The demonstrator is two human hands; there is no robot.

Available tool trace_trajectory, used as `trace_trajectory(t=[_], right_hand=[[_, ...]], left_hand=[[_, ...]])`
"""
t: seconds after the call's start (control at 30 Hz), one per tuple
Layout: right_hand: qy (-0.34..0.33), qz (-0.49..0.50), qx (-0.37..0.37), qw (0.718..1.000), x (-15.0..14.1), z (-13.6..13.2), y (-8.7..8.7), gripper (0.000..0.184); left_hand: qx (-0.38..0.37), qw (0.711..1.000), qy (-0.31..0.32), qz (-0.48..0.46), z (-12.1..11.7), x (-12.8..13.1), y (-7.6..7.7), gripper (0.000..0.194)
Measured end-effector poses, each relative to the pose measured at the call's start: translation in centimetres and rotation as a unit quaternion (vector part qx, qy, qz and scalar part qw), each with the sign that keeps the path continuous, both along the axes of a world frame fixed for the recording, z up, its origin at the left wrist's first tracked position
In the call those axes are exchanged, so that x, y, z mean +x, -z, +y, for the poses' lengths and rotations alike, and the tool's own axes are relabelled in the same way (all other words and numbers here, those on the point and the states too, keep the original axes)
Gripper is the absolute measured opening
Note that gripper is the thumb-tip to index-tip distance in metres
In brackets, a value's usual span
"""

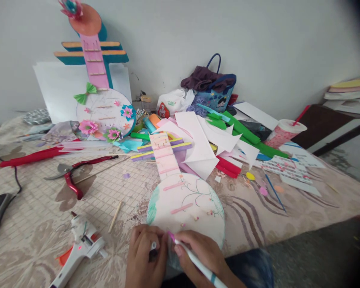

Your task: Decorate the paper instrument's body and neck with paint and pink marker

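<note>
A flat paper instrument model [168, 200] lies on the table edge in front of me. It has a round white body with drawn branches and small flowers, green colouring at the left, and a pale pink neck with purple and yellow crossbars. My right hand [201, 256] grips a white marker [195, 260] with a pink tip, which points down at the lower part of the round body. Close beside it, my left hand [147, 254] is curled at the disc's lower left edge. Between its fingers shows a small dark thing with a white round end [153, 245], mostly hidden.
A glue gun [84, 244] and red pruning shears [69, 172] lie to the left. A larger finished-looking model [96, 76] leans on the wall. Paper scraps [195, 140], a bag [219, 94] and a cup with a straw [285, 134] stand behind. A thin blue stick [275, 193] lies right.
</note>
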State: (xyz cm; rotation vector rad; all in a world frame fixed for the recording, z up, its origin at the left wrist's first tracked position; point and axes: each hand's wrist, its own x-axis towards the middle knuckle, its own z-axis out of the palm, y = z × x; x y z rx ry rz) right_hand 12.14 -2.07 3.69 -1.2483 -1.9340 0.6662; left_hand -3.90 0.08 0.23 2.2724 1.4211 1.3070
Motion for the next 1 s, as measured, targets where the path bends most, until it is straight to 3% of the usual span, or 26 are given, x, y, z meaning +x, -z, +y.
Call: trace_trajectory(t=[0.2,0.37,0.47,0.63,1.0], right_hand=[[0.052,0.026,0.001,0.998,0.0,-0.8,0.6,0.014],[0.231,0.103,-0.034,0.967,1.4,-2.4,1.1,0.015],[0.301,0.112,-0.076,0.944,2.2,-2.7,1.1,0.023],[0.311,0.123,-0.088,0.938,2.2,-2.4,1.1,0.030],[0.309,0.119,-0.043,0.943,2.2,-2.3,1.8,0.026]], left_hand=[[0.009,1.000,0.012,0.002,0.1,-0.2,0.1,0.023],[0.009,1.000,0.010,0.001,0.1,-0.3,0.1,0.026],[0.005,1.000,0.008,0.000,0.2,-0.1,0.1,0.026],[-0.004,1.000,0.006,-0.006,0.1,-0.1,0.1,0.024],[0.003,1.000,0.003,0.008,0.2,-0.2,0.2,0.017]])
